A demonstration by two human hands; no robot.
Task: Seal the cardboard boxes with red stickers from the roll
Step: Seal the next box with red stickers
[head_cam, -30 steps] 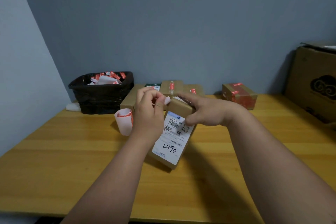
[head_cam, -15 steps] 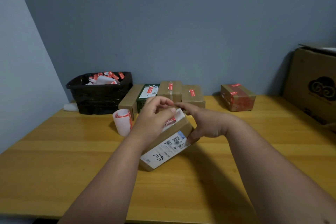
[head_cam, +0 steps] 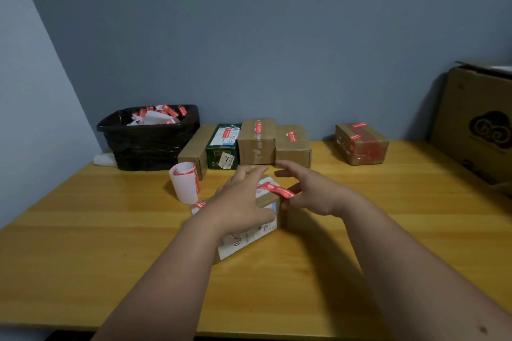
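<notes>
Six small cardboard boxes (head_cam: 256,141) on the table (head_cam: 110,257), one big carton (head_cam: 476,124), one sticker roll (head_cam: 185,183), one black bin (head_cam: 149,141), two hands (head_cam: 243,202).

Wooden table (head_cam: 388,271). On it: black bin (head_cam: 149,144) back left, sticker roll (head_cam: 185,185) upright near it, four boxes (head_cam: 259,144) in a row at the wall, red-taped box (head_cam: 361,144) to their right, big carton (head_cam: 476,124) far right, labelled box (head_cam: 249,238) near centre.

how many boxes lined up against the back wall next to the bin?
4 in the row: plain brown box beside the black bin, green box, taller brown box, brown box. Any behind them would be hidden.
</notes>
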